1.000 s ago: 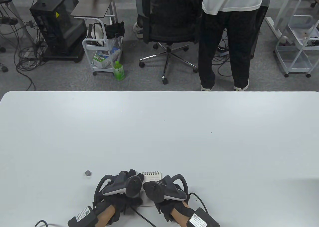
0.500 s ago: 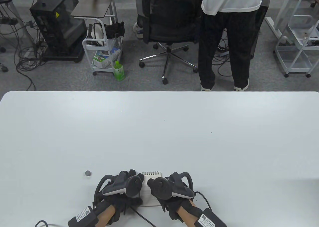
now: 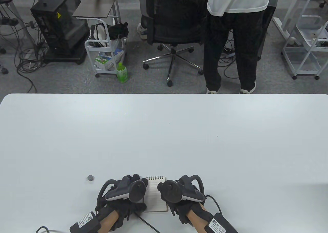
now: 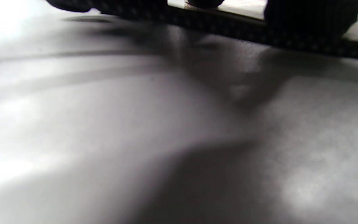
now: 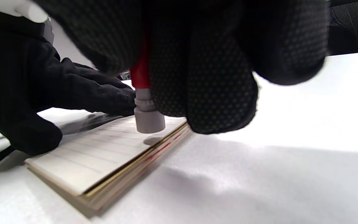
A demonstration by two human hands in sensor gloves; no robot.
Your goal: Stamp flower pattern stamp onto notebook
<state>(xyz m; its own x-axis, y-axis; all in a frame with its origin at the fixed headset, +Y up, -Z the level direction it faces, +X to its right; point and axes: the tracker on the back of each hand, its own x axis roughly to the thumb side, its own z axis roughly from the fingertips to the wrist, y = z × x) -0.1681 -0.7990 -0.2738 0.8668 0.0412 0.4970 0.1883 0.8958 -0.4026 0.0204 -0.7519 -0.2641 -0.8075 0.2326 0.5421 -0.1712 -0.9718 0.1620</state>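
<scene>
right hand [image 5: 197, 62] grips the red-handled grey round stamp [image 5: 148, 116] just above the lined spiral notebook [image 5: 104, 149]; left hand [image 5: 57, 93] presses the page flat so it won't slide.

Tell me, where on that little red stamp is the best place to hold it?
Best by the slim red barrel of the stamp, from above, as the right hand holds it now. It stands upright, grey printing head down just above the notebook, so a grip up high keeps fingers off the inked face.
</scene>
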